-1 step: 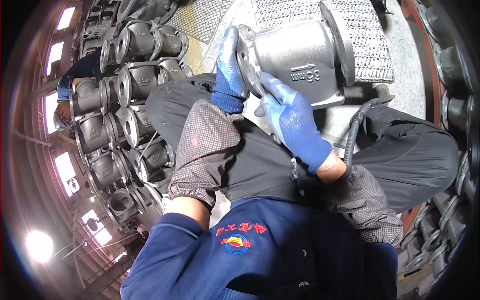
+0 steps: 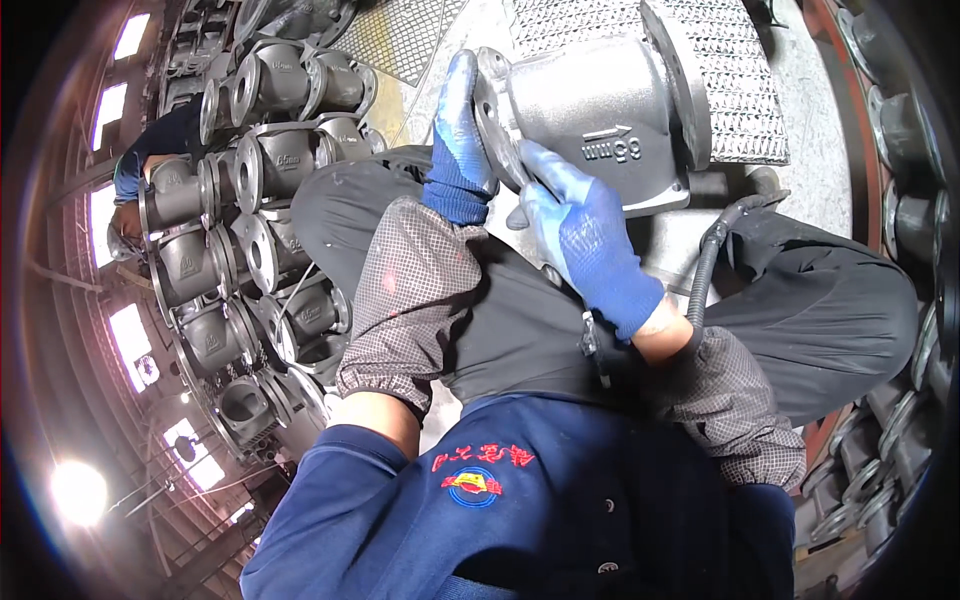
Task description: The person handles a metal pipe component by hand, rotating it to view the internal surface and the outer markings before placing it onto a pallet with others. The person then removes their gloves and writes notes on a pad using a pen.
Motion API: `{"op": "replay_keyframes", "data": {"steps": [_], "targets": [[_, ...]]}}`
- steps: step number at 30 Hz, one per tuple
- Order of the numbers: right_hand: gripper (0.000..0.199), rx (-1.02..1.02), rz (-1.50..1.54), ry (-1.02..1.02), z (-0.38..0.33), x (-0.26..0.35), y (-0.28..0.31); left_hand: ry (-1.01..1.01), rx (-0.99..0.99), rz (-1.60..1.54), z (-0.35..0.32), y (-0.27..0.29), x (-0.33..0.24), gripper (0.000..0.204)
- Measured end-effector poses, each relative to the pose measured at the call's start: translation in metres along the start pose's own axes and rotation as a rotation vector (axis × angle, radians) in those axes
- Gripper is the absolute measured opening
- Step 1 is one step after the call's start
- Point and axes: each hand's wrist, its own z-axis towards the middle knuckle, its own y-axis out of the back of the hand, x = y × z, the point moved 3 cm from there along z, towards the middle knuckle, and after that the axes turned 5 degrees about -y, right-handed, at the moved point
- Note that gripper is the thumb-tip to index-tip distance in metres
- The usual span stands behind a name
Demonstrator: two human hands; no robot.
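Note:
A grey cast-metal flanged valve body [image 2: 590, 95] lies on its side in front of me, a raised arrow and lettering on its near face. My left hand [image 2: 460, 140], in a blue glove, lies along its left flange [image 2: 497, 115], fingers stretched out and palm against the metal. At the lower edge of that flange is my right hand [image 2: 580, 225], also gloved in blue, its index finger reaching to the rim. The other fingers are curled, and a small dark part shows by them. What they hold, if anything, is mostly hidden.
Similar valve bodies [image 2: 275, 165] are stacked on the left, beside another person's arm [image 2: 150, 150]. More castings [image 2: 912, 225] line the right side. A textured metal plate [image 2: 745, 90] lies behind the valve body. A dark ribbed hose [image 2: 708, 265] runs by my right wrist.

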Motion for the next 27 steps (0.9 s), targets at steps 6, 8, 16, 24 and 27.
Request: {"op": "replay_keyframes", "data": {"steps": [6,8,16,24,27], "targets": [[0.042,0.079,0.155,-0.033,-0.003,0.003,0.0,0.026,0.026,0.004,0.011,0.014,0.01,0.05],[0.038,0.015,0.176,0.006,-0.01,0.006,0.0,0.055,0.068,-0.012,0.011,0.009,0.008,0.052],[0.039,-0.015,0.141,0.076,-0.004,0.002,0.002,0.094,0.095,-0.056,0.008,0.002,0.008,0.054],[0.038,0.063,0.092,-0.052,0.006,0.012,0.002,0.042,0.061,-0.032,0.007,0.009,0.007,0.042],[0.038,0.05,-0.02,-0.046,0.013,0.02,0.001,0.048,0.057,0.001,0.011,0.009,0.005,0.041]]}}
